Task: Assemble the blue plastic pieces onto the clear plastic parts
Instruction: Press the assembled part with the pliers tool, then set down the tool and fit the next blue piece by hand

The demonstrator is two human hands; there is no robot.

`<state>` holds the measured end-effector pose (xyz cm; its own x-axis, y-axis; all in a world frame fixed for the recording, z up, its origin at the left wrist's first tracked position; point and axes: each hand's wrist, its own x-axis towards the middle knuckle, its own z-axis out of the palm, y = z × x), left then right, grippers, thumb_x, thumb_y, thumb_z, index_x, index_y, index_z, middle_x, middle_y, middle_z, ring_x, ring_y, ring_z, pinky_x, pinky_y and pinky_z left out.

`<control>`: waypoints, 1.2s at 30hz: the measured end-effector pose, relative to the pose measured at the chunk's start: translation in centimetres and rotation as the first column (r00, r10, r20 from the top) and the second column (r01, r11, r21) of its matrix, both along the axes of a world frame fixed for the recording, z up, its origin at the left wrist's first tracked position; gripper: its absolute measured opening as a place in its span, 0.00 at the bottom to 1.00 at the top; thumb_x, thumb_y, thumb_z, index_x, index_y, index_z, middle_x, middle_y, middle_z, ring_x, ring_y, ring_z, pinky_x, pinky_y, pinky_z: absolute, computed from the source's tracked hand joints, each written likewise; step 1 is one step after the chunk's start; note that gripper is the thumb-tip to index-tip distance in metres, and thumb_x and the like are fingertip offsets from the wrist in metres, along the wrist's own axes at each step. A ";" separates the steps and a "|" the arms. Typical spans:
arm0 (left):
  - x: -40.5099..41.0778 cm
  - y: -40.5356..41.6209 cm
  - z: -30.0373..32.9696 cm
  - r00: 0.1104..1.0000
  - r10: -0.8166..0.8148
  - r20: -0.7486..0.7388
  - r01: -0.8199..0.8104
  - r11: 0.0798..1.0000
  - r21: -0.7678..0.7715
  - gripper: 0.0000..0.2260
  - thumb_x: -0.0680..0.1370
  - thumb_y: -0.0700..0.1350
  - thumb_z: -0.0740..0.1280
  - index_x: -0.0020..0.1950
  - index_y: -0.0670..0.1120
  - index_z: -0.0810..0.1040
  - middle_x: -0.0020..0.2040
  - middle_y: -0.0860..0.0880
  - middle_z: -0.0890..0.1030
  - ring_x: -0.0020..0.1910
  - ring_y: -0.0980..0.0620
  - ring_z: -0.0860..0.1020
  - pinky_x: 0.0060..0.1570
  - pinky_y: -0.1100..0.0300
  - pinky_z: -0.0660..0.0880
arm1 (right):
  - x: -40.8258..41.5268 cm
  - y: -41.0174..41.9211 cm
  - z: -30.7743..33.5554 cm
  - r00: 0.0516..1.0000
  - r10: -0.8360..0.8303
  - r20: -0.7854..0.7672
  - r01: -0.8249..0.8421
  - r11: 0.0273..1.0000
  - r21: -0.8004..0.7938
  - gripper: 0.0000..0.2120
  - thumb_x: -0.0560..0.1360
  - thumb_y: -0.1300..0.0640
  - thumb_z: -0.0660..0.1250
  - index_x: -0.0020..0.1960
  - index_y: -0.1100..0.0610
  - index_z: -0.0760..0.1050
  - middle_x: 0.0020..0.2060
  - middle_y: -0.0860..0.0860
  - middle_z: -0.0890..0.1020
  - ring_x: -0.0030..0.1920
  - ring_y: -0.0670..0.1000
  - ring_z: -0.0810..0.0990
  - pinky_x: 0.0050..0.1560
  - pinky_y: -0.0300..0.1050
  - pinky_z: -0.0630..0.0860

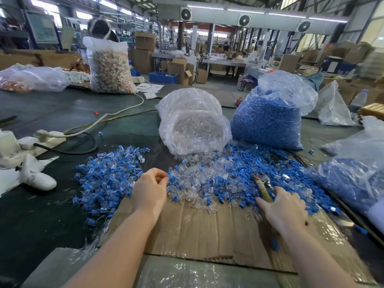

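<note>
Our left hand [150, 189] fingers curled together, contents unclear; right hand [283, 208] fingers spread on the mixed pile [207, 179], touching pliers [262, 187].

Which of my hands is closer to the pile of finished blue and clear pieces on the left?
Left. Your left hand hovers at the right edge of the assembled pile; your right hand is across the cardboard, in the loose pieces.

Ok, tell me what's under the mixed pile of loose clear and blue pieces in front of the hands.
The mixed pile lies partly on a flattened cardboard sheet, whose bare near part shows. Farther back it meets the dark table. Where the cardboard ends beneath the pieces is covered.
</note>
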<state>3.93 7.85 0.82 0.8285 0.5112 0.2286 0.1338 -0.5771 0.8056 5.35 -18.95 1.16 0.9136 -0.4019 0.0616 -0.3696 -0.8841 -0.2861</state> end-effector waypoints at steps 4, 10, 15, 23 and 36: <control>0.3 2.2 -0.6 0.997 0.081 0.003 -0.080 0.975 0.209 0.06 0.78 0.43 0.64 0.50 0.48 0.80 0.46 0.49 0.81 0.39 0.51 0.77 0.34 0.58 0.74 | -0.1 -0.2 -0.2 1.000 0.005 -0.023 -0.007 0.995 -0.098 0.31 0.73 0.35 0.59 0.67 0.56 0.66 0.61 0.60 0.71 0.62 0.61 0.68 0.60 0.53 0.67; 0.0 2.8 -1.6 0.977 0.164 -0.133 -0.094 0.902 0.421 0.10 0.78 0.47 0.64 0.57 0.53 0.79 0.56 0.49 0.78 0.55 0.47 0.70 0.54 0.52 0.67 | -0.1 0.0 -0.5 0.995 0.010 -0.097 -0.025 0.988 -0.152 0.29 0.75 0.35 0.54 0.68 0.54 0.63 0.65 0.60 0.68 0.65 0.62 0.65 0.63 0.57 0.64; -0.4 -0.3 -1.4 1.000 0.004 -0.022 0.004 0.945 0.326 0.09 0.76 0.46 0.66 0.55 0.52 0.79 0.55 0.52 0.76 0.55 0.51 0.68 0.56 0.57 0.63 | -0.6 1.5 -0.1 0.999 0.016 -0.046 -0.023 0.987 -0.162 0.25 0.77 0.38 0.52 0.67 0.51 0.64 0.66 0.58 0.66 0.68 0.60 0.61 0.66 0.62 0.57; -1.4 -6.6 -2.7 0.939 -0.339 0.057 0.323 0.926 0.197 0.08 0.76 0.44 0.66 0.55 0.49 0.79 0.49 0.55 0.76 0.45 0.58 0.74 0.46 0.68 0.70 | -2.0 6.5 -1.9 0.901 0.351 0.255 -0.316 0.934 -0.167 0.12 0.77 0.55 0.61 0.58 0.46 0.74 0.57 0.47 0.73 0.59 0.51 0.67 0.58 0.50 0.59; -2.1 -7.3 -4.1 0.871 -0.491 0.021 0.454 0.819 0.351 0.15 0.75 0.54 0.66 0.60 0.52 0.78 0.48 0.56 0.70 0.51 0.58 0.65 0.54 0.68 0.63 | -1.7 7.5 -3.8 0.913 0.344 0.220 -0.317 0.937 -0.148 0.09 0.79 0.50 0.56 0.53 0.44 0.75 0.53 0.45 0.72 0.56 0.49 0.67 0.52 0.47 0.57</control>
